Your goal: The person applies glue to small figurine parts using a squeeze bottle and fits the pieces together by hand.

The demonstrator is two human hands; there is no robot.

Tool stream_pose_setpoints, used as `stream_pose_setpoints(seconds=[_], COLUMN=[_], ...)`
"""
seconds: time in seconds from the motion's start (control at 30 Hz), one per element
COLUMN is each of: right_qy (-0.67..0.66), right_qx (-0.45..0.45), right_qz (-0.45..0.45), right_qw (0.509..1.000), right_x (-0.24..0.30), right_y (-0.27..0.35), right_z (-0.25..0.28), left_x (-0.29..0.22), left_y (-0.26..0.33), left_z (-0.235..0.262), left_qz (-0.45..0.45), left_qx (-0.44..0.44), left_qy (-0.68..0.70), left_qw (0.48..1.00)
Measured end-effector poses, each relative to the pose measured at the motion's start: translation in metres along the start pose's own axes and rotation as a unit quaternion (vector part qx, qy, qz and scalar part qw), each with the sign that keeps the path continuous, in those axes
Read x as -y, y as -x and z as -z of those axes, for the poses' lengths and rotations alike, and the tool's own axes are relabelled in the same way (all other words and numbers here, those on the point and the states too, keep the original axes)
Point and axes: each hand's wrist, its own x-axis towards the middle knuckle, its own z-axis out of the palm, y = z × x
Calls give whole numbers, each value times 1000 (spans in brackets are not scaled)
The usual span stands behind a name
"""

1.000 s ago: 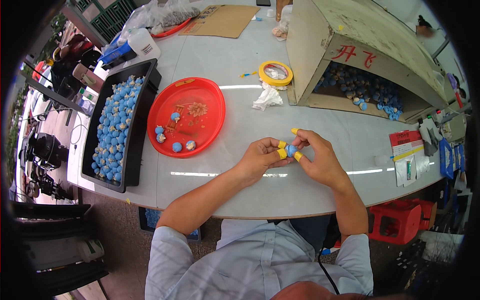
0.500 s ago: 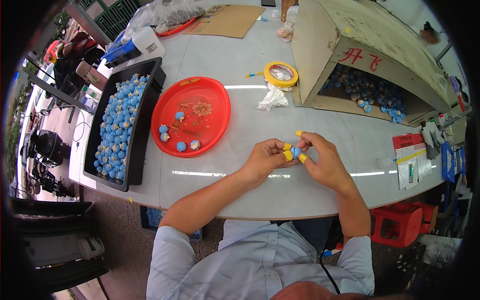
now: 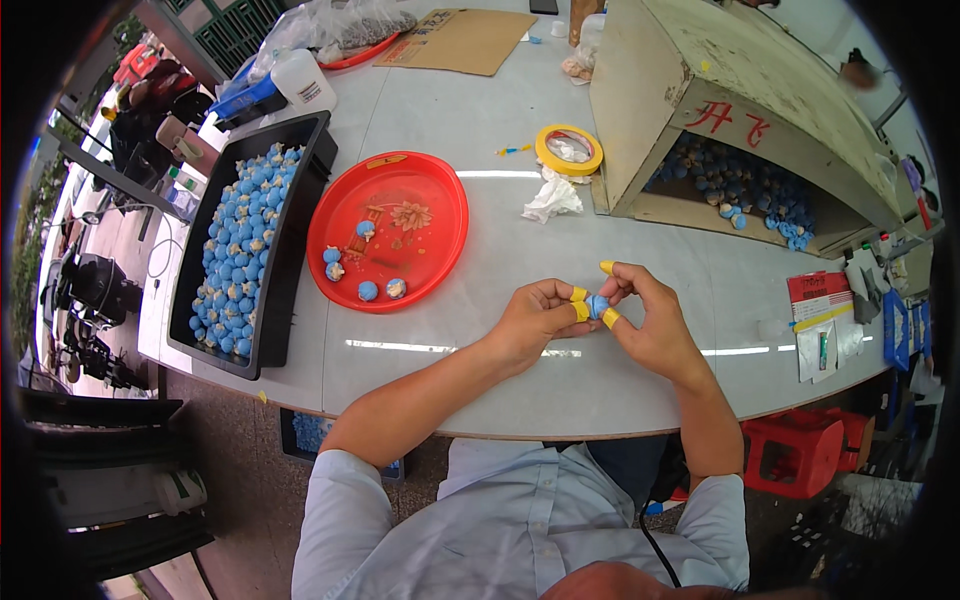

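Between my two hands, above the front part of the table, is a small blue ball (image 3: 597, 307). My left hand (image 3: 540, 318) pinches it from the left with thumb and fingertip, both wrapped in yellow tape. From the right, my right hand (image 3: 643, 318) presses it with a taped thumb and curled fingers, while its taped index finger points up, off the ball. Left of my hands lies a red round tray (image 3: 436, 250) holding several blue and whitish balls (image 3: 368, 290). Most of the held ball's surface is hidden by my fingers.
A black bin (image 3: 290, 290) full of blue balls stands at the left. Behind my hands lie crumpled tissue (image 3: 552, 197) and a yellow tape roll (image 3: 541, 150). A wooden box (image 3: 640, 120) with more balls stands back right, papers (image 3: 822, 310) at the right edge, cardboard (image 3: 460, 40) at the back.
Both hands keep the ball at nearly the same spot, with only slight finger movement. The whole view has shifted a little.
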Motion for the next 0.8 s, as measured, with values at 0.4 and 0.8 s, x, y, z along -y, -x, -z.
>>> stream_pose_setpoints(seconds=[0.4, 0.8], right_qy=[27, 9], right_qx=[-20, -44], right_qz=[-1, 13], right_qw=[999, 999], right_x=[0, -1], right_y=[-1, 1], right_z=[-2, -8], left_x=[3, 4], left_y=[-2, -1], left_z=[1, 4], left_qz=[-5, -23], left_qx=[-24, 12], left_qy=[7, 5], left_qw=[1000, 1000])
